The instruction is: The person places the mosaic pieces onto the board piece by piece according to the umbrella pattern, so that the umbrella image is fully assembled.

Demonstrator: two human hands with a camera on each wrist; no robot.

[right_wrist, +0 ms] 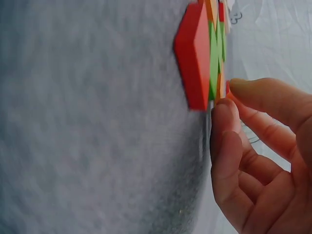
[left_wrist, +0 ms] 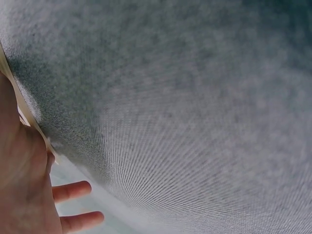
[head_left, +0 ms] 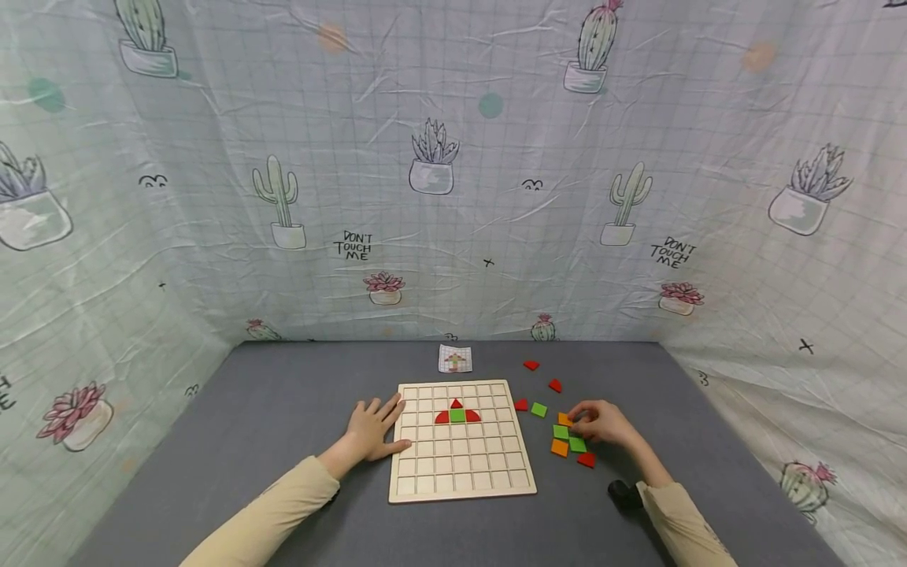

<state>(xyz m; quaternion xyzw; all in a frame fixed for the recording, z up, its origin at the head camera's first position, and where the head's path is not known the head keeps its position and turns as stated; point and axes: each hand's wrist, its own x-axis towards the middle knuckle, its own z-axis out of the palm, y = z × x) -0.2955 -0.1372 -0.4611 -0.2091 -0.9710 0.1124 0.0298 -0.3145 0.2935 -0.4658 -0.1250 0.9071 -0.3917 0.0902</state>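
My left hand (head_left: pixel 370 429) lies with its fingers spread at the left edge of a wooden grid board (head_left: pixel 460 480); fingertips and thumb reach its rim. On the board, a green square tile (head_left: pixel 457 415) has a red triangle (head_left: pixel 457 404) above it and red curved tiles (head_left: pixel 442 417) on both sides. Over the loose tiles to the right, my right hand (head_left: pixel 602 423) bends its fingers beside an orange tile (head_left: pixel 564 419) and a green tile (head_left: pixel 560 431). In the right wrist view, its thumb and fingertips are apart, with a red tile (right_wrist: pixel 195 58) nearer the camera.
Behind the board lies a small printed card (head_left: pixel 455 359). Further red tiles (head_left: pixel 531 365) and a green tile (head_left: pixel 539 409) are scattered right of it. Another orange tile (head_left: pixel 560 447) lies nearer. Patterned cloth (head_left: pixel 453 260) surrounds the grey table (head_left: pixel 283 394).
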